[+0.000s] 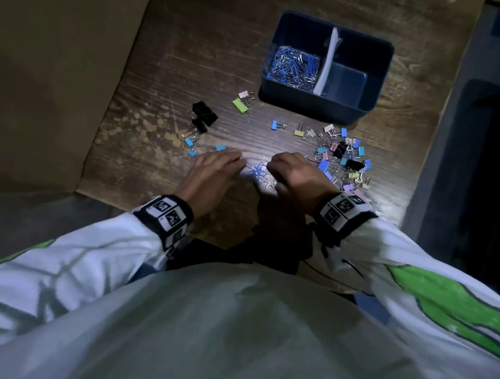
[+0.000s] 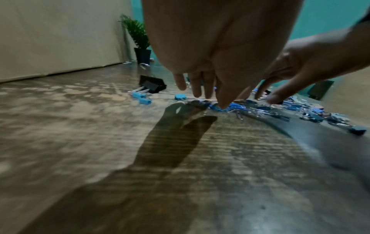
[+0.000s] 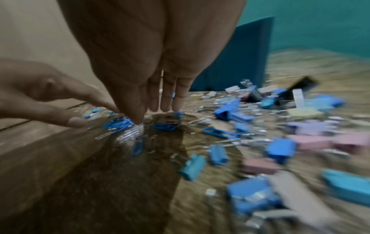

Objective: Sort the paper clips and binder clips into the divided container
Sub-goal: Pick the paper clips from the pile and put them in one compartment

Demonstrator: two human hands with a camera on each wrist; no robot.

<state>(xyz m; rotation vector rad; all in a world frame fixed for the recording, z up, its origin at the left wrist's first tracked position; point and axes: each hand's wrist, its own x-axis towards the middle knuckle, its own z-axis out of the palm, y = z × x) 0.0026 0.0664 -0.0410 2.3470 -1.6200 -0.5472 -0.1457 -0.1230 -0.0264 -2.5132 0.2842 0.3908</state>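
Observation:
A small heap of blue and silver paper clips [image 1: 258, 172] lies on the wooden table between my two hands. My left hand [image 1: 236, 161] reaches it from the left, fingers straight, the thumb tip touching the blue clips [image 2: 226, 107]. My right hand [image 1: 273, 167] comes from the right; its straight fingers [image 3: 166, 107] point down at the clips [image 3: 120, 124]. Neither hand plainly holds anything. The dark blue divided container [image 1: 314, 104] stands behind, with paper clips [image 1: 292, 65] in its left compartment and a bare right compartment [image 1: 346, 83].
Coloured binder clips [image 1: 343, 155] are piled to the right of my right hand. Black binder clips [image 1: 203, 115], a green one [image 1: 240, 105] and a few small blue ones [image 1: 191, 141] lie to the left. A potted plant [image 2: 140, 41] stands at the table's far end.

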